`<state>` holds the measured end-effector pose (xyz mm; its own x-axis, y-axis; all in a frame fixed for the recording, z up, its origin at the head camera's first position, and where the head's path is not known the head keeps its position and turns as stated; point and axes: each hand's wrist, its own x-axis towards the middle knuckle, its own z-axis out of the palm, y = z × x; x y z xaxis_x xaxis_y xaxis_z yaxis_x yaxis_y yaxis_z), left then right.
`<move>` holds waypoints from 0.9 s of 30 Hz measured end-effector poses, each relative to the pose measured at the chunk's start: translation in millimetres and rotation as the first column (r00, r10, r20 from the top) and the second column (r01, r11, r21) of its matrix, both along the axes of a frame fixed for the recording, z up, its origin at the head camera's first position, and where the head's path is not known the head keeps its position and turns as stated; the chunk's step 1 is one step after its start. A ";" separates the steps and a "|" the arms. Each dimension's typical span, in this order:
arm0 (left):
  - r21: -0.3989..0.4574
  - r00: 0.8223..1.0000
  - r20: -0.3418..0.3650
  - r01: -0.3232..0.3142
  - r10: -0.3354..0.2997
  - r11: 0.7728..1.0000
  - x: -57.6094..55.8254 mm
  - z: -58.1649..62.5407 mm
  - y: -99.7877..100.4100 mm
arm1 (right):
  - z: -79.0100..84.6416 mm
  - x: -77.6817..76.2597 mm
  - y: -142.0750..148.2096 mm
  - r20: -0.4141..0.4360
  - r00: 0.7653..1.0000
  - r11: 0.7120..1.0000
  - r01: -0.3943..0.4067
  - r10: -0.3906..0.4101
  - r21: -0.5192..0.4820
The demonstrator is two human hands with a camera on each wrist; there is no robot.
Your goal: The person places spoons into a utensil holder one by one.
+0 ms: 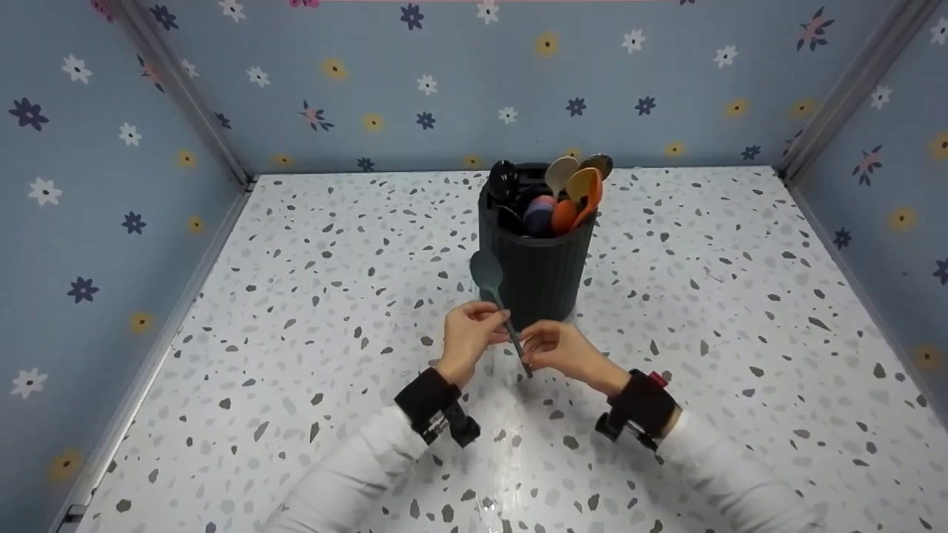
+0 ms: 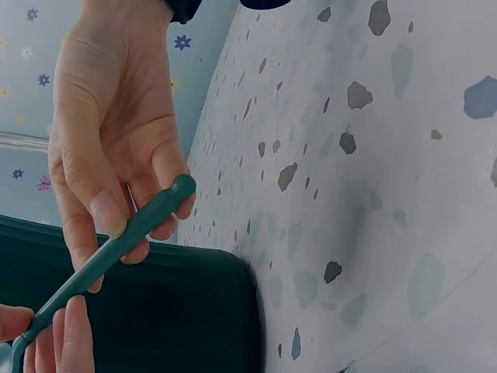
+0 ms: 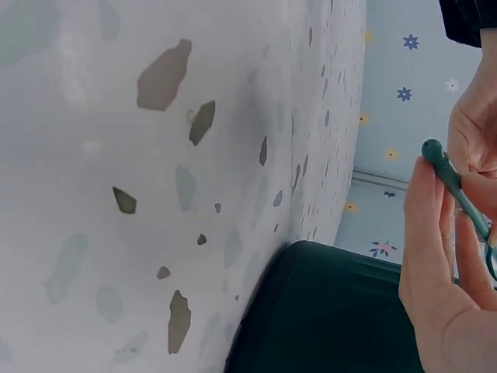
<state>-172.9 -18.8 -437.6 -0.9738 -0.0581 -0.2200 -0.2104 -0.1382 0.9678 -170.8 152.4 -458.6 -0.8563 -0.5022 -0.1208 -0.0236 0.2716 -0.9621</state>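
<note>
A green spoon (image 1: 486, 271) slants in front of the dark utensil holder (image 1: 535, 281), its bowl toward the upper left in the head view. My left hand (image 1: 466, 337) pinches it near the neck, between thumb and fingers. Lower down, my right hand (image 1: 566, 352) holds the handle close to its rounded end. Both hands show in the left wrist view, where the handle (image 2: 116, 245) runs diagonally between thumb and fingers. In the right wrist view the knobbed tip (image 3: 432, 149) sticks out past the fingertips.
Several spoons stand in the holder, among them an orange spoon (image 1: 564, 217), a yellow one (image 1: 583, 183) and a black one (image 1: 503, 180). The holder stands on a speckled white table (image 1: 355, 281). Blue flowered panels (image 1: 459, 81) enclose the back and sides.
</note>
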 end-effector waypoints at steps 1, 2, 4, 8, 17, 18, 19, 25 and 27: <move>-0.005 1.000 0.000 0.000 0.000 1.000 -0.1 1.6 0.2 | 0.6 -0.2 0.1 -0.002 1.000 1.000 0.003 -0.003 -0.002; -0.008 1.000 -0.001 0.001 -0.001 1.000 -0.1 3.1 0.3 | 1.2 -0.6 0.2 -0.003 1.000 1.000 0.006 -0.006 -0.006; -0.009 1.000 -0.008 0.002 -0.002 1.000 -0.5 6.1 0.9 | 2.2 -1.2 0.4 -0.017 1.000 1.000 0.009 -0.009 -0.019; 0.002 0.999 -0.042 0.006 -0.006 1.000 -1.2 10.9 2.0 | 4.5 -1.7 0.7 -0.037 0.999 0.999 0.018 -0.020 -0.047; -0.014 0.996 -0.085 0.001 -0.002 1.000 -3.2 20.5 3.9 | 12.7 -3.8 0.4 -0.071 0.997 0.998 0.038 -0.041 -0.041; -0.014 0.997 -0.083 -0.001 0.000 1.000 -3.6 21.7 4.3 | 14.0 -4.0 0.2 -0.075 0.996 0.998 0.040 -0.043 -0.039; -0.015 0.997 -0.078 -0.003 0.002 1.000 -4.2 23.0 4.6 | 15.0 -4.3 0.1 -0.079 0.996 0.998 0.042 -0.045 -0.037; -0.013 0.997 -0.077 -0.012 0.010 1.000 -7.1 29.5 5.0 | 19.2 -6.5 -0.7 -0.105 0.993 0.998 0.056 -0.059 -0.036; -0.007 0.996 -0.086 -0.010 0.009 1.000 -7.7 31.0 4.9 | 20.1 -7.1 -1.0 -0.110 0.992 0.998 0.057 -0.061 -0.039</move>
